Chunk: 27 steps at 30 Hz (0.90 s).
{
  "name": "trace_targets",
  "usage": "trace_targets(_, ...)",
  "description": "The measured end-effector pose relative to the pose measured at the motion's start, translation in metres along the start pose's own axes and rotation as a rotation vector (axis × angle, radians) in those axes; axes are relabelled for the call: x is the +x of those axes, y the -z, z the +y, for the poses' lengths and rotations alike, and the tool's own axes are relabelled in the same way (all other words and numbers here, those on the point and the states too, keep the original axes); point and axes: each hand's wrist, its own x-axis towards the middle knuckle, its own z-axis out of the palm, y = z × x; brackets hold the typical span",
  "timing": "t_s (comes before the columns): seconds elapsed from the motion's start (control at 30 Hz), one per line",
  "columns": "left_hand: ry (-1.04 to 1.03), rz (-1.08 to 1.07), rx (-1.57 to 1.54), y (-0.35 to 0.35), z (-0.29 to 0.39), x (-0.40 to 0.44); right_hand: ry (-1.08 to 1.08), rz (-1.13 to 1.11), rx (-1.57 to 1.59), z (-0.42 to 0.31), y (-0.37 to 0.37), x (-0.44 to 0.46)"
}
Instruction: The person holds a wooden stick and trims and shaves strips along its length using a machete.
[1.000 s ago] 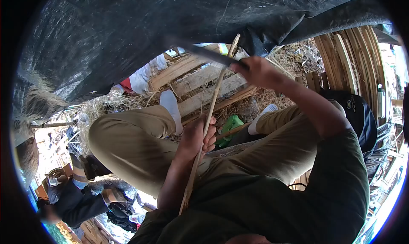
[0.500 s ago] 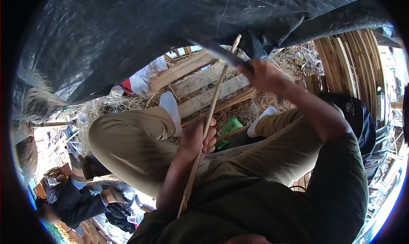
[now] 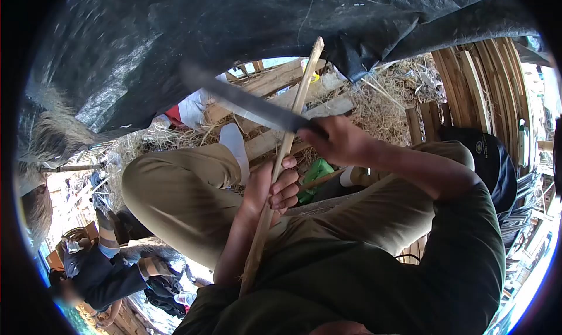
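Observation:
A long thin wooden stick [image 3: 304,83] slants up from my body, its far end pale and cut at an angle. Around its middle my left hand [image 3: 271,186] is closed. My right hand [image 3: 338,141] grips the dark handle of a machete [image 3: 252,104], just above the left hand. The broad blade points to the upper left and passes across the stick near the handle; its tip is blurred. Whether the edge touches the wood I cannot tell.
Black plastic sheeting [image 3: 164,36] hangs ahead. Wooden slats [image 3: 275,139] and straw lie past my feet. A green bag [image 3: 316,180] rests between my legs. Upright boards [image 3: 492,89] and a dark backpack [image 3: 483,153] are at right. Another person [image 3: 105,276] sits at lower left.
My right hand has come down toward my left hand, bringing the machete lower along the stick. The stick's far end has shifted slightly left and up.

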Motion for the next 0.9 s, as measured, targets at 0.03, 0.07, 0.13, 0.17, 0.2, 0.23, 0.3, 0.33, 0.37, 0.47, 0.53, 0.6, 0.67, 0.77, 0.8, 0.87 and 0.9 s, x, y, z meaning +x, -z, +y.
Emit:
trace_targets(0.03,0.007,-0.017,-0.015,0.002,0.000,-0.001,0.038,-0.043,-0.002,-0.007,0.004,-0.002)
trace_targets(0.07,0.011,-0.039,-0.029,0.002,0.001,-0.002,0.079,-0.085,-0.008,-0.011,0.007,-0.003)
trace_targets(0.13,-0.003,-0.037,-0.018,0.000,0.001,-0.003,0.066,0.034,-0.148,0.011,0.022,0.012)
trace_targets(0.17,-0.015,-0.036,-0.014,0.000,0.002,-0.004,0.065,0.092,-0.219,0.024,0.031,0.022)
trace_targets(0.2,-0.007,-0.036,-0.018,0.000,0.001,-0.006,0.040,0.182,-0.225,0.031,0.039,0.030)
trace_targets(0.23,0.001,-0.038,-0.020,0.001,0.001,-0.007,0.015,0.274,-0.231,0.036,0.043,0.035)
trace_targets(0.3,-0.009,-0.033,0.007,0.000,0.003,-0.005,-0.021,0.230,-0.200,0.033,0.027,0.024)
trace_targets(0.33,-0.023,-0.019,0.028,0.000,0.002,-0.005,0.069,0.186,-0.111,0.024,0.013,0.016)
trace_targets(0.37,-0.030,0.001,0.049,0.001,0.001,-0.005,0.152,0.142,-0.015,0.017,-0.001,0.008)
trace_targets(0.47,-0.063,0.124,0.184,0.000,0.000,-0.009,0.242,0.107,-0.180,0.014,0.006,0.007)
trace_targets(0.53,-0.106,0.244,0.339,-0.009,-0.001,-0.009,0.505,0.341,-0.507,0.029,0.023,0.020)
trace_targets(0.6,-0.161,0.317,0.482,-0.009,-0.003,-0.011,0.056,0.191,-0.313,0.040,0.043,0.032)
trace_targets(0.67,-0.214,0.332,0.630,-0.001,-0.004,-0.006,0.065,0.201,-0.344,0.046,0.035,0.029)
trace_targets(0.77,-0.236,0.328,0.655,0.008,-0.006,0.001,0.205,-0.051,-0.563,0.034,-0.006,0.001)
trace_targets(0.8,-0.250,0.327,0.668,0.009,-0.008,0.002,0.085,-0.160,-0.357,-0.002,-0.001,-0.003)
trace_targets(0.87,-0.279,0.315,0.702,0.008,-0.010,0.003,0.100,-0.128,-0.217,-0.007,0.003,-0.005)
trace_targets(0.9,-0.260,0.324,0.653,0.007,-0.008,0.003,0.026,-0.075,-0.223,0.004,0.012,0.003)
